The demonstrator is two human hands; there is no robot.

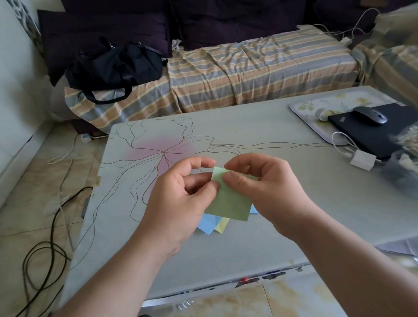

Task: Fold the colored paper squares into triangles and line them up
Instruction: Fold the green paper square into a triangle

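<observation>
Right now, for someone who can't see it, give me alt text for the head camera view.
Both hands, left hand and right hand, pinch a green paper square above a grey table, with blue paper and yellow paper lying underneath. A laptop with a mouse sits far right; a striped sofa stands behind.

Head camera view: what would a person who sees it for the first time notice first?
First, the green paper square, held above the table at the centre: the left hand and the right hand both pinch it near its upper corner. Just under it, blue paper and yellow paper lie on the table. At the far right, a black laptop carries a mouse.
</observation>
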